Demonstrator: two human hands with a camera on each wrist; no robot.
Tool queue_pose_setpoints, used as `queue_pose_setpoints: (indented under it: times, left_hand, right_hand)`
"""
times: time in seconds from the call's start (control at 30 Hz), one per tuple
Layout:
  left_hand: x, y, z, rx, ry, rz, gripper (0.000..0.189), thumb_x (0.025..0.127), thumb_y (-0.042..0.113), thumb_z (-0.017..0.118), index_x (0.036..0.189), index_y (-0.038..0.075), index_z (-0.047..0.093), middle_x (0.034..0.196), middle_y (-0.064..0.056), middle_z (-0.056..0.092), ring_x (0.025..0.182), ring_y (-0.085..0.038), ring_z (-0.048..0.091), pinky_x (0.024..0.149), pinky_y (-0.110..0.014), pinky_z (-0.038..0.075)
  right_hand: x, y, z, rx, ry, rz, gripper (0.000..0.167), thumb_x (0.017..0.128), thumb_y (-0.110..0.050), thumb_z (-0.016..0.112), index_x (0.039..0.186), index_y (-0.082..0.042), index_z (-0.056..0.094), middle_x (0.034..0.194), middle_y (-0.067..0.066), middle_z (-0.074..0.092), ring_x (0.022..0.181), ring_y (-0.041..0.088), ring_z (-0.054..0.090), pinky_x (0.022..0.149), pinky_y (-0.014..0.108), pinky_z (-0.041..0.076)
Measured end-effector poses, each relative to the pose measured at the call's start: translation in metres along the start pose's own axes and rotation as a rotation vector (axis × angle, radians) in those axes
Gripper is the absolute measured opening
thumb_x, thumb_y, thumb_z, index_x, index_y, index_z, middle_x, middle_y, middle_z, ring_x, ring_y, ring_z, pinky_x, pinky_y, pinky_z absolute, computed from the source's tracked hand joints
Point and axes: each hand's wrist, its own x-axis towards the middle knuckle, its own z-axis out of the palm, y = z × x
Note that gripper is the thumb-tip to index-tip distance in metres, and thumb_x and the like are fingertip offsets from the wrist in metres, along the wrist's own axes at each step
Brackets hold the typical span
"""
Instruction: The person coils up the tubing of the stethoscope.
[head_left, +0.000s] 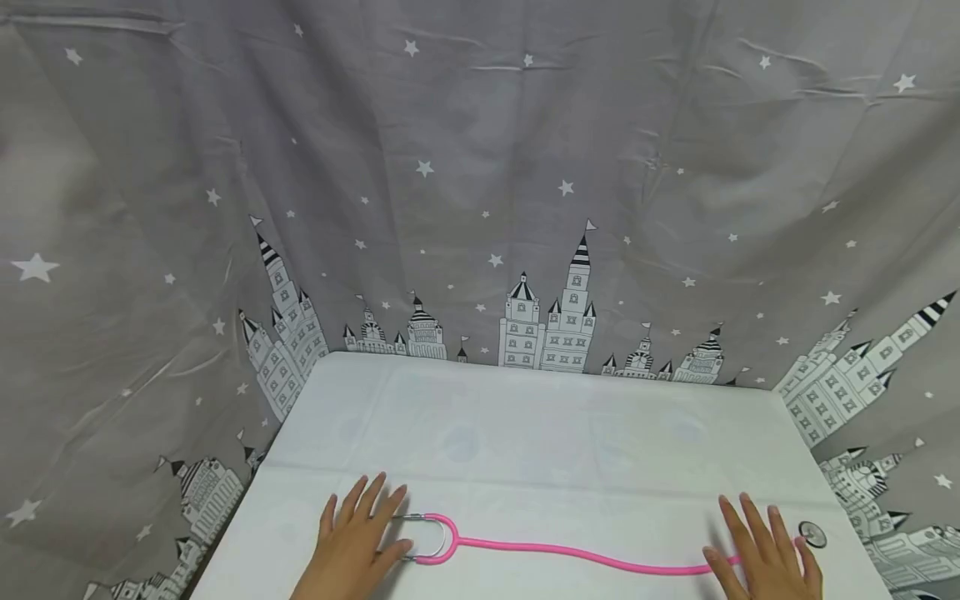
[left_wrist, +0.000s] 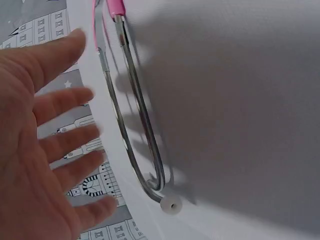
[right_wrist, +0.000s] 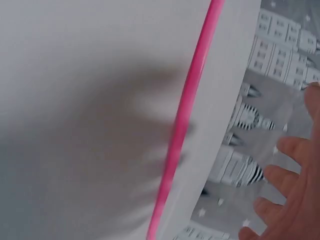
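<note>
A pink stethoscope (head_left: 558,549) lies stretched sideways across the white table. My left hand (head_left: 351,542) hovers over its headset end with fingers spread, hiding part of the metal ear tubes. In the left wrist view those ear tubes (left_wrist: 131,100) run below the palm, ending in a white eartip (left_wrist: 171,205). My right hand (head_left: 768,554), fingers also spread, is above the tubing near the round chest piece (head_left: 812,534). From the right wrist view, the pink tubing (right_wrist: 184,112) passes beside the right hand (right_wrist: 295,185). Neither hand grips anything.
The white table (head_left: 525,433) has faint fold creases. Behind it and at both sides hangs a grey curtain (head_left: 465,125) printed with stars and castles, meeting the table's edges.
</note>
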Motion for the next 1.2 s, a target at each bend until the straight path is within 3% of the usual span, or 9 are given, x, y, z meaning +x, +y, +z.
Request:
queue_pose_setpoints:
  times: [0.17,0.27,0.5,0.77,1.0,1.2]
  left_hand:
    - [0.008,-0.001,0.003,-0.015,-0.09,0.017,0.063,0.083,0.045,0.089,0.137,0.02,0.07,0.147,-0.01,0.065,0.144,-0.037,0.056,0.119,-0.079,0.032]
    - [0.01,-0.002,0.006,-0.024,-0.102,0.031,0.063,0.079,0.04,0.093,0.134,0.02,0.071,0.139,-0.007,0.068,0.137,-0.033,0.06,0.118,-0.078,0.034]
    - [0.016,-0.003,0.006,-0.008,-0.094,0.041,0.065,0.072,0.034,0.099,0.129,0.021,0.073,0.12,0.002,0.069,0.121,-0.026,0.066,0.115,-0.073,0.04]
    - [0.017,-0.003,0.005,0.0,-0.1,0.052,0.061,0.07,0.03,0.1,0.125,0.02,0.076,0.115,0.004,0.068,0.112,-0.023,0.066,0.112,-0.068,0.044]
    - [0.015,-0.004,0.004,-0.004,-0.091,0.056,0.059,0.071,0.025,0.1,0.125,0.022,0.077,0.116,0.003,0.07,0.114,-0.021,0.067,0.114,-0.068,0.043]
    - [0.015,-0.006,0.004,0.001,-0.108,0.053,0.056,0.073,0.022,0.099,0.125,0.022,0.079,0.11,0.005,0.069,0.109,-0.018,0.065,0.114,-0.065,0.044]
  right_hand:
    - [0.008,-0.023,0.0,0.001,-0.064,-0.092,0.072,0.101,-0.061,0.064,0.157,-0.017,0.052,0.158,0.018,0.055,0.154,0.05,0.038,0.111,0.075,0.034]
    - [0.012,-0.04,0.004,0.006,-0.111,-0.162,0.067,0.097,-0.059,0.071,0.146,-0.014,0.064,0.148,0.015,0.066,0.141,0.049,0.055,0.103,0.073,0.047]
    - [0.022,-0.084,0.012,0.075,-0.232,-0.319,0.059,0.097,-0.053,0.074,0.141,-0.015,0.069,0.141,0.004,0.071,0.133,0.032,0.065,0.108,0.06,0.054]
    - [0.031,-0.127,0.024,0.11,-0.171,-0.55,0.048,0.096,-0.039,0.078,0.137,-0.015,0.071,0.134,-0.003,0.074,0.122,0.022,0.069,0.102,0.049,0.058]
    - [0.036,-0.157,0.031,0.168,-0.209,-0.591,0.037,0.095,-0.032,0.08,0.129,-0.019,0.073,0.125,-0.007,0.073,0.115,0.017,0.068,0.1,0.044,0.058]
    - [0.036,-0.171,0.042,0.207,-0.224,-0.65,0.021,0.093,-0.027,0.082,0.112,-0.021,0.074,0.11,-0.012,0.07,0.1,0.009,0.06,0.088,0.033,0.056]
